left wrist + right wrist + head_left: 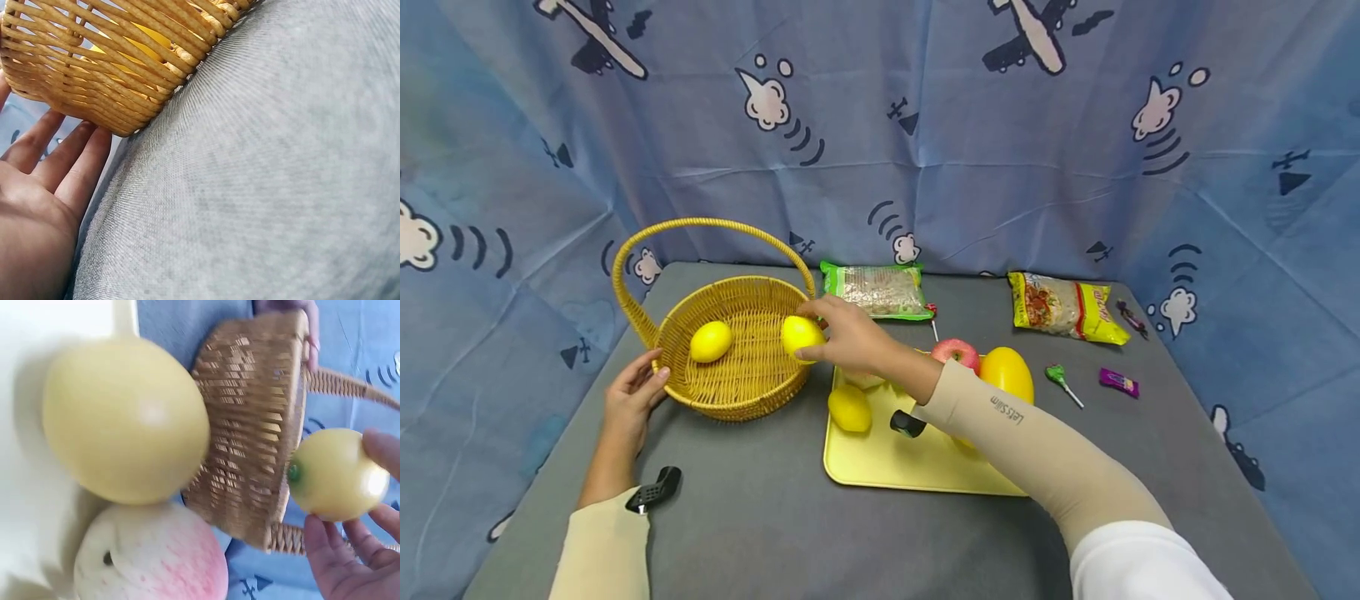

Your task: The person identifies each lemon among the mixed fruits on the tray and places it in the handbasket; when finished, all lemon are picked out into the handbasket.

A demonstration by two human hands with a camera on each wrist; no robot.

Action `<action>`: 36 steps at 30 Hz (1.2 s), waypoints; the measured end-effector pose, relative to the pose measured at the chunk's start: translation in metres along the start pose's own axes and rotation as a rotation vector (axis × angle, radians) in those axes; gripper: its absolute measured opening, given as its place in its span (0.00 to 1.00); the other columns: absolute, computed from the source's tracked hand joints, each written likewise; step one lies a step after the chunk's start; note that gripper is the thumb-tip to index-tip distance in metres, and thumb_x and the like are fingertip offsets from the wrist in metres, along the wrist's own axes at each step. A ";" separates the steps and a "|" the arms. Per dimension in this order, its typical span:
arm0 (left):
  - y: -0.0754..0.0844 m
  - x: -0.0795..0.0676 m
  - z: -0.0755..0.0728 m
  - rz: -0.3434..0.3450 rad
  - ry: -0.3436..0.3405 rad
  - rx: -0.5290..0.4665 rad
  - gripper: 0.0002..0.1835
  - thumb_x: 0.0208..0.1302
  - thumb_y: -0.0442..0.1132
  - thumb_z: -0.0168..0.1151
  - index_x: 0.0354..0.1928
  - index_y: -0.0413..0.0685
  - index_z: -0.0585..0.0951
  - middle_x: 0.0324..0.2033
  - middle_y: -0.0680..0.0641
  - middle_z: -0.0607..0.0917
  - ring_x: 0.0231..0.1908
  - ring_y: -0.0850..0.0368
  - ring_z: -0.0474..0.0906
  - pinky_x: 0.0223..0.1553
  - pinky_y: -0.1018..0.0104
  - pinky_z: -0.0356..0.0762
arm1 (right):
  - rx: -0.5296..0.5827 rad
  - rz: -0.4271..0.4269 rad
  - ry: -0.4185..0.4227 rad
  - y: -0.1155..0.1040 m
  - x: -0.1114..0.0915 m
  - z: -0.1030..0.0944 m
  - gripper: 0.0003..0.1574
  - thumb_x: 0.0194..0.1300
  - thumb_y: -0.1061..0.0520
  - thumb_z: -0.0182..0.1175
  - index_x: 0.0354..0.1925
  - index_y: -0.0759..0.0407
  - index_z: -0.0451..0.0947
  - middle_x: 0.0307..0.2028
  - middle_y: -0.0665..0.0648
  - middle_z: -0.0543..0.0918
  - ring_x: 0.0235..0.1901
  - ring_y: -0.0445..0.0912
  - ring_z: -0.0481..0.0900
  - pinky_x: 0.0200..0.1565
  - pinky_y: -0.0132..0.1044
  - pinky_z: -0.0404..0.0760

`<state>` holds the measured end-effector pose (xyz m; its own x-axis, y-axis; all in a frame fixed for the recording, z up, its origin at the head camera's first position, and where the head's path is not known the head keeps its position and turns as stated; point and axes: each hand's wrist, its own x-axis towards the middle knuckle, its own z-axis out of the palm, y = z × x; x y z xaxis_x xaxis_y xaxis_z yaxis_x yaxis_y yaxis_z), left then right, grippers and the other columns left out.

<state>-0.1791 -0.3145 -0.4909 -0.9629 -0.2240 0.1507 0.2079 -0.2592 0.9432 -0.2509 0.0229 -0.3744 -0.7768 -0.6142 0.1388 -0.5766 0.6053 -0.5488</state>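
Curtain (865, 183) behind table: blue creased fabric, planes and clouds printed on.

Table (760, 500): grey cloth top, finely ribbed up close.

Tray (880, 471): yellow, flat, smooth, rounded at near left corner.

Basket (752, 293): upright, toward table's far left corner. Probably light and easily nudged; worth bracing at the rim. Round, woven from glossy golden strands, open slits, arched wrapped handle.

Green bag (880, 292) by table's far edge, yellow bag (1063, 308) near far right corner: both crinkled, pillow-shaped.

Left hand (634, 392): at basket's near left rim, one finger hooked over, others slightly apart by outer wall.

Right hand (850, 333): fingertips and thumb clamped round a lemon (802, 335), at basket's right rim. Cannot tell whether touching. Best to clear the rim fully, lower gently, spread fingers only near the weave; smooth and rounded, so likely to roll.

Mango (1007, 375): glossy, egg-shaped, toward tray's far edge.

Apple (955, 353): red-streaked, same edge.

Peach (156, 556): pale, pink-blushed.

Second lemon (711, 342): inside basket, left side. Third lemon (850, 408): near tray's left edge.

Green lollipop (1063, 385), purple sweet (1118, 382): shiny wrappers, toward table's right edge.
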 end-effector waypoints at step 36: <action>0.007 0.002 0.003 -0.030 0.010 -0.004 0.23 0.58 0.26 0.56 0.58 0.34 0.68 0.54 0.40 0.70 0.51 0.54 0.69 0.41 0.69 0.76 | -0.043 0.166 -0.018 0.077 -0.142 -0.069 0.19 0.55 0.51 0.63 0.47 0.51 0.76 0.39 0.49 0.77 0.36 0.42 0.75 0.36 0.37 0.78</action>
<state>-0.1806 -0.3138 -0.4835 -0.9669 -0.2256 0.1194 0.1798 -0.2699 0.9460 -0.2022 0.1918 -0.3794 -0.8578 -0.5129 0.0339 -0.4513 0.7200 -0.5271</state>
